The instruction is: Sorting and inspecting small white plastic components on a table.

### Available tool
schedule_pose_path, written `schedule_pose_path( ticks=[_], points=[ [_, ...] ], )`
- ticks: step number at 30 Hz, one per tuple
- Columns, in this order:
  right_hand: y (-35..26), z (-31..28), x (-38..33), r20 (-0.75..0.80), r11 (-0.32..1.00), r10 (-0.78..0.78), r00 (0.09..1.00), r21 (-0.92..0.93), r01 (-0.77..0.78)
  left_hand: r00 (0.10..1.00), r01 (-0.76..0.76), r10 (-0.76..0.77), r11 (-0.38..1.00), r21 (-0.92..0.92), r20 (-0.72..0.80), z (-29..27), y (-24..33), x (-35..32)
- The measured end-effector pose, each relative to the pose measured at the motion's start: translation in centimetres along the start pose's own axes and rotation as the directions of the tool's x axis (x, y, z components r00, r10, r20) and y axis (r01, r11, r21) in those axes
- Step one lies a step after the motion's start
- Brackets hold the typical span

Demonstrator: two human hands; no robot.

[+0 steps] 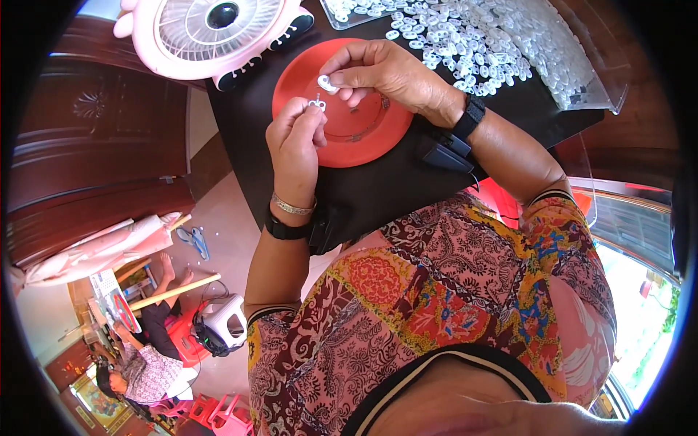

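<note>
My left hand has thumb and fingers pinched on a small pronged white piece; just above those fingertips, my right hand clamps a white oval piece. Beneath my fingers lies a red plate.

Premises appeared to be a home: carved dark wood panelling, a pink animal-shaped fan and red plastic seats were observed.
</note>
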State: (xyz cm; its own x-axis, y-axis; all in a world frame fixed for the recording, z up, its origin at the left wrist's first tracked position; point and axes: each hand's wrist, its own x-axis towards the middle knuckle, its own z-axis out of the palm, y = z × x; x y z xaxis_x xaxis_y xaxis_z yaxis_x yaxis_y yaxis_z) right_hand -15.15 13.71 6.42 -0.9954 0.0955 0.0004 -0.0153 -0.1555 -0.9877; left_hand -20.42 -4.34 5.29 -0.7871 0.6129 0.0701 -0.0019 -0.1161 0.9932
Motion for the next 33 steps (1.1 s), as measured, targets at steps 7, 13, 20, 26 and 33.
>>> schedule_pose_path(
  ticks=[7, 13, 20, 26, 33],
  points=[
    [-0.69, -0.09, -0.28, 0.027, 0.994, -0.015, 1.0, -0.105, 0.018, 1.0, 0.004, -0.004, 1.0, 0.014, 0.009, 0.12, -0.11, 0.08],
    [-0.77, 0.0, -0.42, 0.033, 0.985, -0.046, 0.998, -0.167, 0.051, 1.0, 0.013, -0.013, 1.0, 0.017, -0.001, 0.57, 0.1, -0.06],
    [-0.44, -0.21, -0.34, 0.064, 0.981, -0.046, 0.997, -0.183, 0.057, 1.0, 0.021, -0.02, 0.999, 0.036, -0.003, 0.45, -0.16, -0.03],
    [-0.32, -0.1, -0.39, 0.082, 0.974, -0.059, 0.995, -0.213, 0.075, 1.0, 0.014, -0.014, 0.999, 0.043, 0.001, 0.55, -0.22, -0.16],
    [-0.1, 0.36, -0.62, 0.107, 0.966, -0.075, 0.991, -0.238, 0.099, 1.0, 0.008, -0.009, 0.997, 0.079, 0.003, 0.59, -0.24, -0.17]
  ],
)
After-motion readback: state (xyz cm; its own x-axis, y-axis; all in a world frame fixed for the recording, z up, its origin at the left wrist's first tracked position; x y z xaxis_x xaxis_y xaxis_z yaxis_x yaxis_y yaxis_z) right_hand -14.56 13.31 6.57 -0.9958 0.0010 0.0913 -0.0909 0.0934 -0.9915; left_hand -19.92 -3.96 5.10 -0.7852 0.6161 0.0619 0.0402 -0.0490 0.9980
